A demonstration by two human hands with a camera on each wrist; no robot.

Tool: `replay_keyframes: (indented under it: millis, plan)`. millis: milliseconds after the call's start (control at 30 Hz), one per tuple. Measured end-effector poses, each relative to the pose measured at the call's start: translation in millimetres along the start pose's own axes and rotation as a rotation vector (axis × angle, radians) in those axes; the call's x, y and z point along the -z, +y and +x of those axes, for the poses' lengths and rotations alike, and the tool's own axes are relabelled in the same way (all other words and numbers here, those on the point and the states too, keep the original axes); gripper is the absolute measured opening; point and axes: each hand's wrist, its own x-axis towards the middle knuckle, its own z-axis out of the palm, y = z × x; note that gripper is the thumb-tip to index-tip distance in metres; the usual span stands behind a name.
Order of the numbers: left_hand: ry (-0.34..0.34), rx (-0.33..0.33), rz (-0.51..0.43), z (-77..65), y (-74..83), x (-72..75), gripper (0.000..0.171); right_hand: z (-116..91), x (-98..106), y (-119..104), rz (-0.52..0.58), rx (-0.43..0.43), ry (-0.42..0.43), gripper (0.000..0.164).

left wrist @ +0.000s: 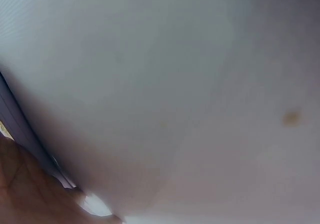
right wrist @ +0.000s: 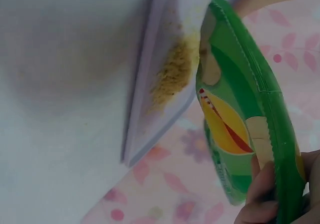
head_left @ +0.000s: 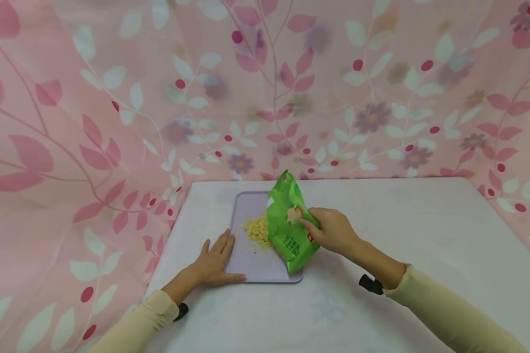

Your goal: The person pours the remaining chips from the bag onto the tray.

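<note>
A green printed snack bag [head_left: 284, 230] is tilted over the lavender tray [head_left: 251, 269], and my right hand [head_left: 333, 230] pinches its right side between thumb and fingers. Yellowish crumbs or flakes [head_left: 257, 230] lie in a loose pile on the tray, beside the bag's left edge. The right wrist view shows the bag [right wrist: 240, 74] from its other side, with the crumb pile [right wrist: 175, 72] beyond it. My left hand [head_left: 214, 262] rests against the tray's left edge, fingers extended and thumb at the near corner. In the left wrist view, only part of that hand [left wrist: 30, 189] shows.
The tray lies on a table with a pale cloth [head_left: 380, 220], which extends well to the right. Behind and to the left hangs a pink floral curtain [head_left: 265, 98]. Dark wrist devices [head_left: 371, 284] sit under both forearms.
</note>
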Motion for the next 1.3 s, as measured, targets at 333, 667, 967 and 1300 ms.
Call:
replay_keyframes:
  millis: [333,667,967,1300]
  plan:
    - [-0.009,0.011,0.014,2.0,-1.7,-3.3,0.124,0.1,-1.1,5.7,0.013,-0.017,0.026,0.028]
    - [-0.007,0.011,0.002,1.2,-1.5,3.0,0.124,5.9,3.9,0.1,0.060,0.071,0.181,0.026]
    - [-0.010,0.011,-0.001,0.9,-0.4,0.4,0.124,-2.9,-8.4,3.0,-0.016,0.009,0.031,0.030]
    - [-0.023,0.017,-0.006,-0.7,0.2,3.0,0.124,1.6,-0.8,6.2,0.104,0.084,0.358,0.010]
